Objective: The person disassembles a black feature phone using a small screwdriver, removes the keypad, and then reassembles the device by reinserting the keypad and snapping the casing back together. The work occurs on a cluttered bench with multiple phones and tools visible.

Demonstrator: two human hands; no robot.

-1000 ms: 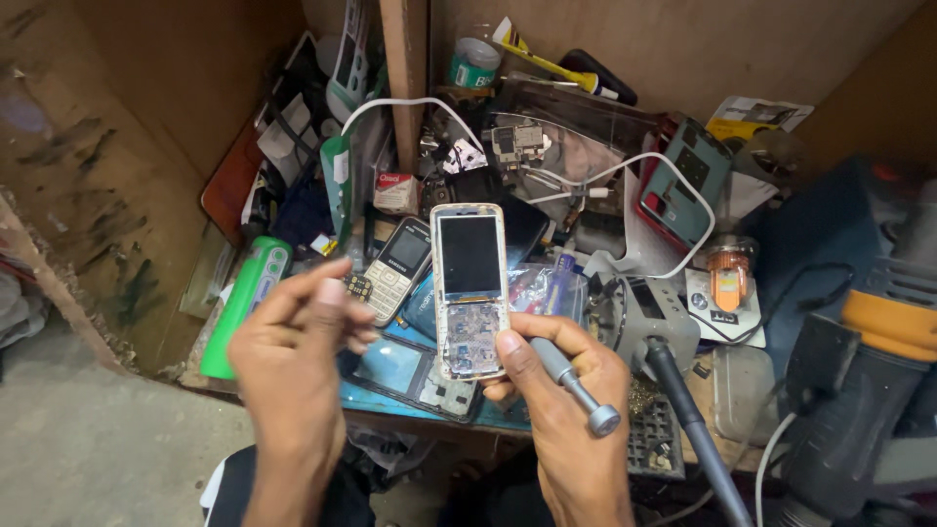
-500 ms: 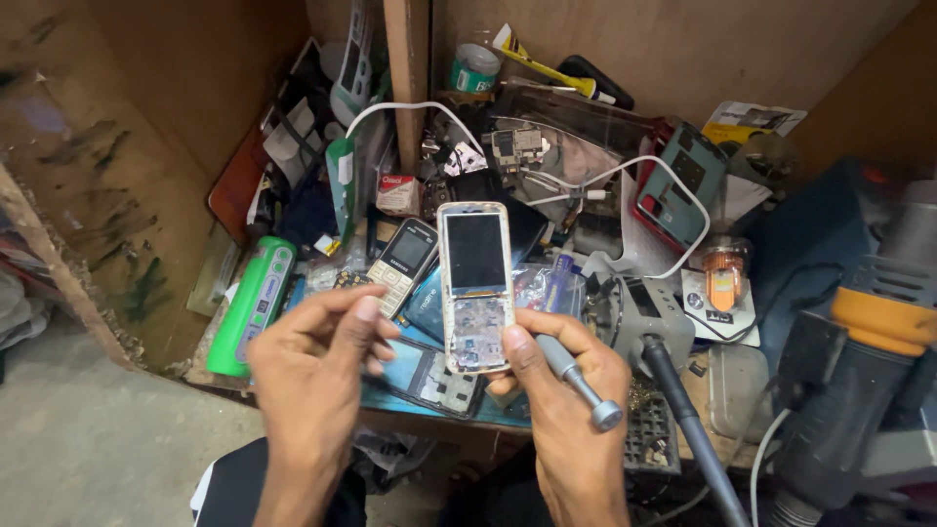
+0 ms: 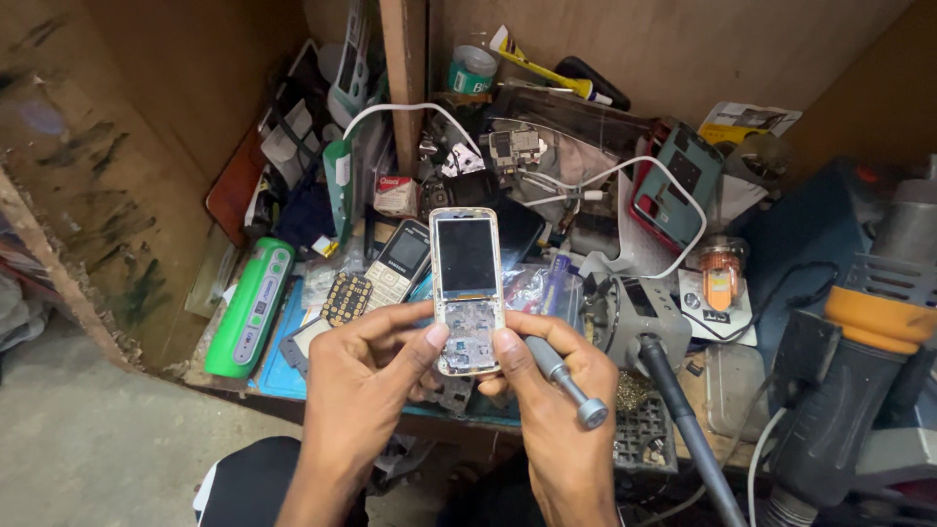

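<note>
At the centre of the frame, over the cluttered counter (image 3: pixel 293 376), the left hand (image 3: pixel 366 366) and right hand (image 3: pixel 556 390) pinch the lower edges of an opened phone (image 3: pixel 468 288), the right also gripping a screwdriver (image 3: pixel 564 376); light, stiff, probably fragile with its keypad board bare, best held by the side rims.

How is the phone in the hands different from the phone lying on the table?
The held phone has no keypad cover, its insides showing; the table phone keeps its buttons. The held phone is pale and upright between both thumbs; the table phone is dark and lies tilted. Both are small bar phones with blank screens.
</note>
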